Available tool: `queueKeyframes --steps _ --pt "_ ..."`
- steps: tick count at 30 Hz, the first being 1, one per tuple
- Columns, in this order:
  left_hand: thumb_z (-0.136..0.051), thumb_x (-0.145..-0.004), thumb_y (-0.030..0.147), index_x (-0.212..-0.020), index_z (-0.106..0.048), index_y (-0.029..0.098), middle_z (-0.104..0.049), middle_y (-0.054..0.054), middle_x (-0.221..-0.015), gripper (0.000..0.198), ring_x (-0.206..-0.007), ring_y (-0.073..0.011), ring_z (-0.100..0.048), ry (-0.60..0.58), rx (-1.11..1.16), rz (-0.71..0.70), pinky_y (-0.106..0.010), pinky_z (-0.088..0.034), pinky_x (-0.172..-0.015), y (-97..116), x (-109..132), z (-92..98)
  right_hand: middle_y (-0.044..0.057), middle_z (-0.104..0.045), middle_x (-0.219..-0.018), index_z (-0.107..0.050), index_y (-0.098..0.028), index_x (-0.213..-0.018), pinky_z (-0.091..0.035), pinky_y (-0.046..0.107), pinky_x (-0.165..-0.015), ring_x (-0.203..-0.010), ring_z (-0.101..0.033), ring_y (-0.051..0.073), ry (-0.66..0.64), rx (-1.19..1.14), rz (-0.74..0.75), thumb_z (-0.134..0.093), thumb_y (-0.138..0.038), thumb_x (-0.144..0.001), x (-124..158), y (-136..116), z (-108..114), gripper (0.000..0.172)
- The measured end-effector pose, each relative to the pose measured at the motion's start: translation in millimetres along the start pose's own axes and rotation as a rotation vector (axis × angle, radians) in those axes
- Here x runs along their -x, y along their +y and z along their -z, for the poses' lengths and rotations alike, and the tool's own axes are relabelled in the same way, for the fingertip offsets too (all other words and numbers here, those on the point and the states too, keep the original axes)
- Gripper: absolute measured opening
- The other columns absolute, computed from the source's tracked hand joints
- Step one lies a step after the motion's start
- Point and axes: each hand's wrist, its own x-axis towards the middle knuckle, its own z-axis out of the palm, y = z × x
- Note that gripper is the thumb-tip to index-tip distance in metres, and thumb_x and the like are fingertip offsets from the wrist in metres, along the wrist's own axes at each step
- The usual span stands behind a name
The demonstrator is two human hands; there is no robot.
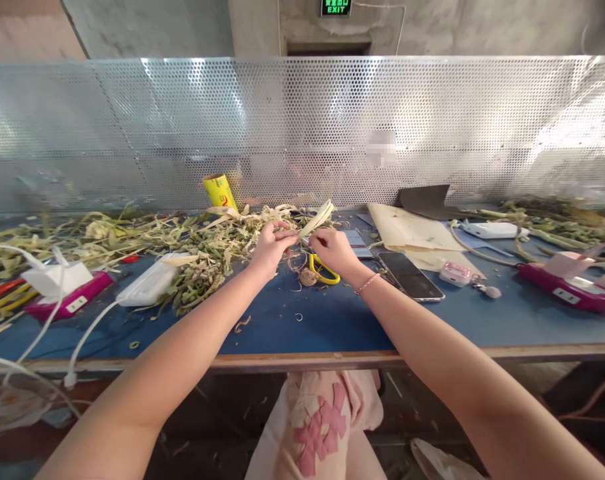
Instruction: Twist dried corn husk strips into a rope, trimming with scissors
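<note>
A pale folded leaf strip (318,220) points up and to the right above the blue table. My left hand (275,247) pinches its lower end between thumb and fingers. Close beside it on the right, my right hand (327,245) has its fingers curled at the base of the strip; a small whitish piece shows at the fingertips. Under the hands lie scissors with yellow handles (327,275) and a small ball of brown twine (308,277). Dried leaves (207,250) are heaped to the left of my left hand.
A yellow tube (220,192) stands tilted by the perforated metal screen (182,120). To the right are a black phone (412,275), a pink case (455,273), brown paper (407,230) and a magenta power strip (567,290). A white power bank (150,280) lies left.
</note>
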Motion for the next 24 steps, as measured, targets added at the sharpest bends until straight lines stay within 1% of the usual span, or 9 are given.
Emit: queueKeyframes --steps 2,4,7,9,12,15,19,22,24 --pt "-0.063 -0.055 0.011 -0.079 -0.044 0.019 -0.064 0.001 -0.069 0.032 -0.057 -0.0104 -0.057 -0.032 -0.010 -0.031 -0.020 -0.037 -0.047 -1.4 0.3 0.4 0.000 -0.052 -0.057 -0.054 -0.016 -0.058 -0.036 0.024 -0.058 -0.056 -0.046 0.011 -0.012 -0.002 -0.056 -0.047 -0.018 -0.074 -2.5 5.0 -4.5 0.017" --pt "-0.065 -0.056 0.012 -0.082 -0.043 0.019 -0.064 0.001 -0.068 0.034 -0.055 -0.0098 -0.056 -0.080 -0.020 -0.083 -0.020 -0.036 -0.046 -2.5 1.0 1.1 0.003 -0.058 -0.066 -0.059 -0.015 -0.069 -0.040 0.026 -0.062 -0.062 -0.051 0.013 -0.028 -0.065 -0.128 -0.048 -0.020 -0.075 -4.6 8.5 -7.6 0.013" --pt "-0.066 -0.057 0.014 -0.088 -0.042 0.020 -0.064 0.001 -0.070 0.040 -0.055 -0.0096 -0.056 -0.139 -0.027 -0.151 -0.020 -0.036 -0.047 -3.6 2.6 2.2 0.006 -0.061 -0.075 -0.061 -0.014 -0.090 -0.045 0.027 -0.060 -0.066 -0.056 0.014 -0.076 -0.258 -0.253 -0.043 -0.022 -0.078 -6.0 11.3 -8.7 0.023" --pt "-0.067 -0.057 0.014 -0.091 -0.042 0.021 -0.063 0.000 -0.070 0.043 -0.056 -0.0098 -0.056 -0.168 -0.018 -0.157 -0.021 -0.036 -0.047 -3.9 3.6 2.6 0.006 -0.063 -0.081 -0.059 -0.015 -0.101 -0.047 0.025 -0.057 -0.067 -0.057 0.013 -0.087 -0.393 -0.281 -0.040 -0.020 -0.079 -6.2 12.3 -7.6 0.029" --pt "-0.068 -0.056 0.013 -0.093 -0.041 0.020 -0.062 0.001 -0.069 0.046 -0.057 -0.0102 -0.057 -0.189 0.019 -0.133 -0.021 -0.035 -0.048 -4.3 4.1 2.1 0.006 -0.063 -0.095 -0.058 -0.019 -0.106 -0.048 0.024 -0.057 -0.074 -0.059 0.013 -0.061 -0.500 -0.193 -0.043 -0.017 -0.076 -6.2 13.6 -4.9 0.033" --pt "-0.068 -0.055 0.012 -0.094 -0.040 0.021 -0.061 0.003 -0.065 0.049 -0.057 -0.0107 -0.058 -0.178 0.080 -0.105 -0.021 -0.034 -0.048 -3.8 3.6 1.3 0.006 -0.061 -0.106 -0.061 -0.020 -0.103 -0.051 0.026 -0.063 -0.084 -0.059 0.015 -0.047 -0.501 -0.074 -0.049 -0.021 -0.076 -5.9 14.6 -2.8 0.030" --pt "-0.066 -0.054 0.011 -0.092 -0.039 0.020 -0.060 0.004 -0.060 0.048 -0.053 -0.0109 -0.057 -0.183 0.164 0.026 -0.020 -0.033 -0.045 -1.6 2.3 2.5 0.006 -0.062 -0.105 -0.061 -0.023 -0.105 -0.052 0.030 -0.074 -0.088 -0.058 0.016 -0.065 -0.471 -0.008 -0.052 -0.026 -0.077 -3.9 11.6 -1.2 0.029" --pt "-0.065 -0.056 0.009 -0.091 -0.040 0.019 -0.058 0.003 -0.058 0.044 -0.051 -0.0106 -0.056 -0.251 0.200 0.145 -0.019 -0.031 -0.044 -0.3 0.8 5.3 0.005 -0.063 -0.103 -0.061 -0.024 -0.107 -0.051 0.031 -0.075 -0.095 -0.057 0.017 -0.104 -0.478 0.027 -0.048 -0.024 -0.079 -3.1 7.3 0.5 0.031" --pt "-0.064 -0.058 0.007 -0.091 -0.041 0.018 -0.057 0.003 -0.058 0.041 -0.050 -0.0097 -0.055 -0.304 0.221 0.204 -0.019 -0.031 -0.043 0.2 -0.3 7.0 0.005 -0.063 -0.102 -0.063 -0.024 -0.104 -0.050 0.033 -0.079 -0.099 -0.055 0.019 -0.112 -0.453 0.079 -0.048 -0.022 -0.078 -3.6 5.9 1.7 0.030"
